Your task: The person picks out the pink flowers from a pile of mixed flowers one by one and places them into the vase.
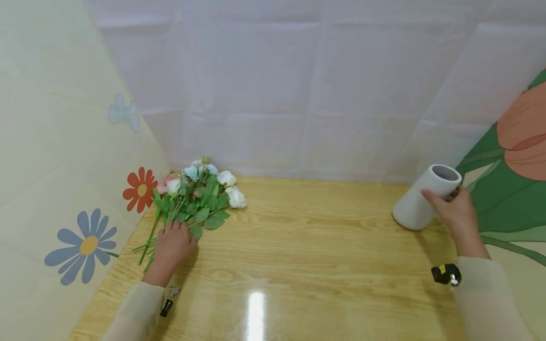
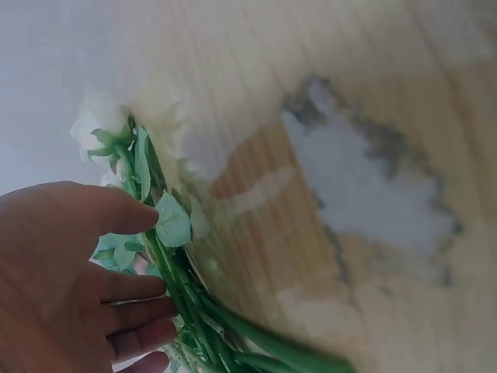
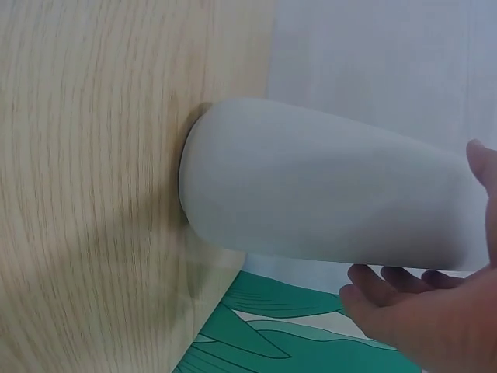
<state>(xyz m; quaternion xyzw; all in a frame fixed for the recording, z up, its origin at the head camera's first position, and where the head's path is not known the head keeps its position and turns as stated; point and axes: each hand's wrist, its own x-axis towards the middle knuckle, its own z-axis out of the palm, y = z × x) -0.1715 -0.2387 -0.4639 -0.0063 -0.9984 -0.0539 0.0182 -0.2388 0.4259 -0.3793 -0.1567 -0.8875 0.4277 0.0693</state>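
A bunch of artificial flowers (image 1: 209,199) with white, pale blue and pink blooms lies at the table's back left, green stems pointing toward the near left. My left hand (image 1: 175,244) is over the stems, just below the leaves. In the left wrist view its fingers (image 2: 138,315) reach out nearly straight beside the green stems (image 2: 182,287), thumb apart from them. At the right, a white vase (image 1: 420,203) stands with its round mouth up. My right hand (image 1: 460,213) holds it near the top, thumb on the near side and fingers around the far side, as the vase (image 3: 311,186) shows from its base.
The wooden table (image 1: 307,246) stretches between flowers and vase. A pale cloth (image 1: 307,94) hangs behind it. Side panels carry printed flowers, a blue daisy (image 1: 88,246) at left and an orange bloom (image 1: 524,128) at right. Small black devices (image 1: 445,274) are on both wrists.
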